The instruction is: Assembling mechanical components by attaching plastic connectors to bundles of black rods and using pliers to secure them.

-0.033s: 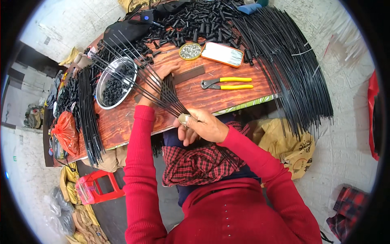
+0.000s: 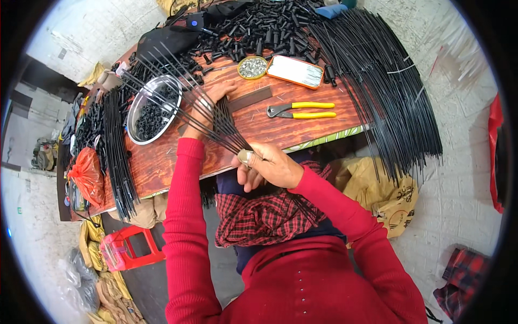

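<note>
Rods: a fan of thin black rods (image 2: 202, 110) spreads from frame centre toward the upper left, over the wooden table (image 2: 162, 156).
Right hand: the right hand (image 2: 268, 167), centre frame, has its fingers curled tight around the gathered rod ends.
Left hand: the left hand (image 2: 211, 102) lies on the fan, fingers spread among the rods.
Handling: light, springy and likely slippery; best gripped at the bunched ends.
Nearby: steel bowl (image 2: 152, 108) at left, yellow-handled pliers (image 2: 302, 110) at right.
</note>
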Demonstrator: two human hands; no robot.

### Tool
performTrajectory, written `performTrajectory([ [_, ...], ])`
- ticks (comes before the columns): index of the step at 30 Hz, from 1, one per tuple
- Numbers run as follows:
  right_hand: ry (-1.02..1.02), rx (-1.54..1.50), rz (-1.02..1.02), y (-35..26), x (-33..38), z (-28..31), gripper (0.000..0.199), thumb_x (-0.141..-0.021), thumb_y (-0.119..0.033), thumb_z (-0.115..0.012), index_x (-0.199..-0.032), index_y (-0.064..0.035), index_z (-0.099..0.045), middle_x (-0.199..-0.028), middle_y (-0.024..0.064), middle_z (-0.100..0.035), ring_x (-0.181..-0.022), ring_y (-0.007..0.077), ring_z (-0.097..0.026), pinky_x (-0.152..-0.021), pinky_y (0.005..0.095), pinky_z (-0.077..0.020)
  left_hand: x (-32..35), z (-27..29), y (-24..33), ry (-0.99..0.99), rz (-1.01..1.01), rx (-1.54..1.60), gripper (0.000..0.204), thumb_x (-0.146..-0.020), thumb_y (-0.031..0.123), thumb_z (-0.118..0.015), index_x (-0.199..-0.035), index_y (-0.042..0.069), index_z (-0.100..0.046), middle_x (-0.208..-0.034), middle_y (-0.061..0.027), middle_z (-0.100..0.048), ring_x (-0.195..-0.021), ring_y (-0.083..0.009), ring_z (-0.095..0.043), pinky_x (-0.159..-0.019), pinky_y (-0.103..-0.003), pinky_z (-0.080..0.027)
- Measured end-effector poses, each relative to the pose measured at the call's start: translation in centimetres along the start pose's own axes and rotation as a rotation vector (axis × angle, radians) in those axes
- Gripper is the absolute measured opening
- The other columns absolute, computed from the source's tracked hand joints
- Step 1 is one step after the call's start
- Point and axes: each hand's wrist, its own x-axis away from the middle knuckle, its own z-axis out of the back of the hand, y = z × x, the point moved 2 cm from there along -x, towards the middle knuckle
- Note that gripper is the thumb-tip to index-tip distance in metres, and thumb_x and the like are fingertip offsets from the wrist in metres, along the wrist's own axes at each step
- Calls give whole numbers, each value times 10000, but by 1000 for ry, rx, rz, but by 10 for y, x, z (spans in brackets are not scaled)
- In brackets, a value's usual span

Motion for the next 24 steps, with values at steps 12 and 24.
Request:
performTrajectory([
  [12,35,4,39,3,-6,17,367,-1055,-338,-394,-1131,-2,-522,-841,84,-650,-686,158,-677,-605,255,-543,-9,7,-18,-22,-38,-226,364,-900,-10,-521,-1236,68,-636,-1238,-121,-645,-1139,-246,-612,-985,-358,-467],
  [24,-20,63,-46,32,6,5,267,-1047,-209,-376,-1064,-4,-546,-790,53,-639,-668,128,-658,-596,240,-524,10,-3,16,-22,-33,-62,428,-867,-69,-554,-1279,39,-607,-1328,-128,-605,-1283,-270,-526,-1106,-357,-357],
])
